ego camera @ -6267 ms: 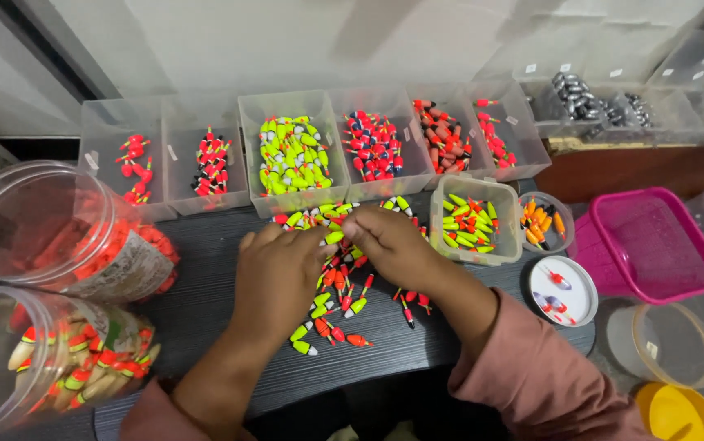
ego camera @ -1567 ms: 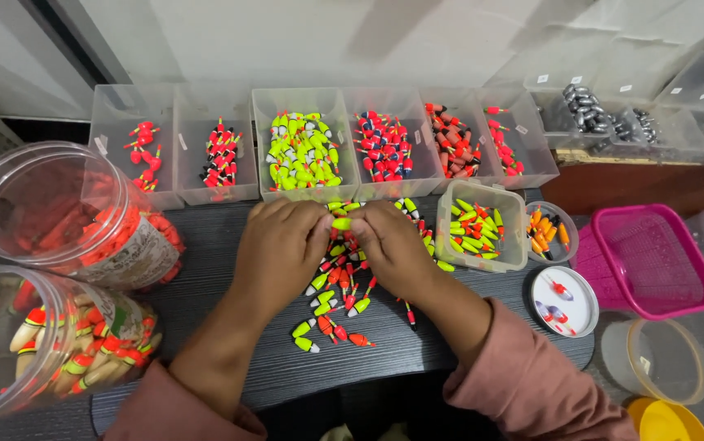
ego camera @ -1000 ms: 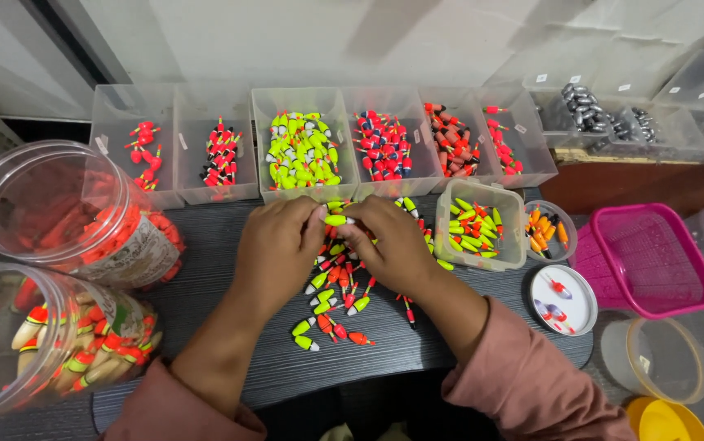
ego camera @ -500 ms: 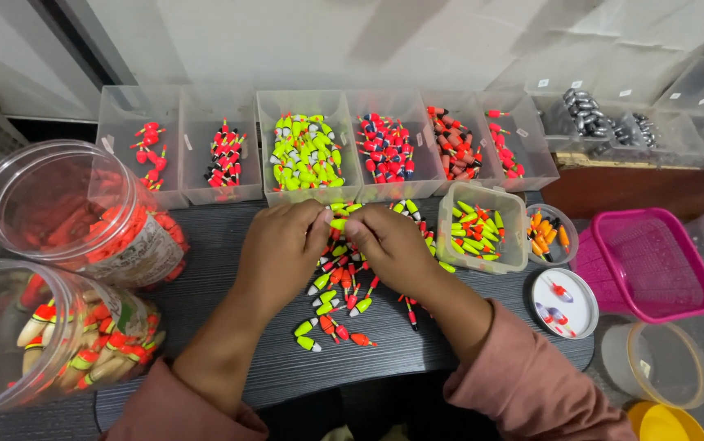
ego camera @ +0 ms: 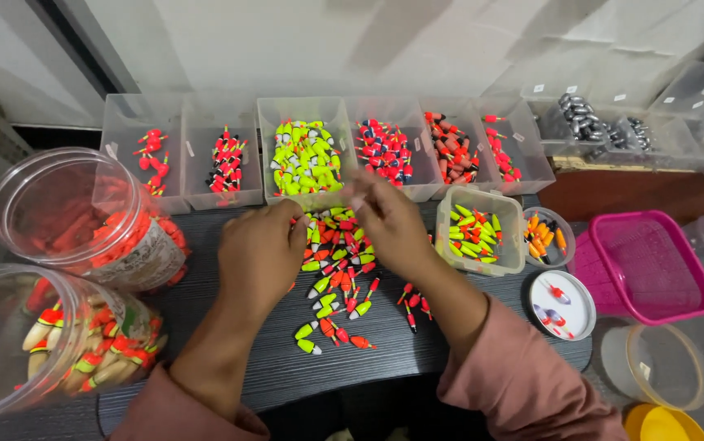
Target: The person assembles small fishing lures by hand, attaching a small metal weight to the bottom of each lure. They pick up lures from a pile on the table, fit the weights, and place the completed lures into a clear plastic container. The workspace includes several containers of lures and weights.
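- Both hands over the float pile [ego camera: 337, 282] on the dark table [ego camera: 229, 359]; the pile lies between them and spreads toward me.
- Left hand [ego camera: 260, 249]: palm down at the pile's left edge, fingers curled in on the floats. I cannot tell whether it holds any.
- Right hand [ego camera: 390, 224]: raised at the pile's far end, just before the yellow bin [ego camera: 306, 155]. Fingertips look pinched together; what they hold is too small to tell.
- Row of clear bins along the far edge: red floats left, yellow in the middle, red-and-dark ones right.
- Small tub [ego camera: 480, 230] of yellow-green floats just right of the right hand.
- Two big jars [ego camera: 82, 220] on their sides at left, part full.
- Pink basket [ego camera: 654, 265] well off to the right, white lid [ego camera: 563, 304] near it.
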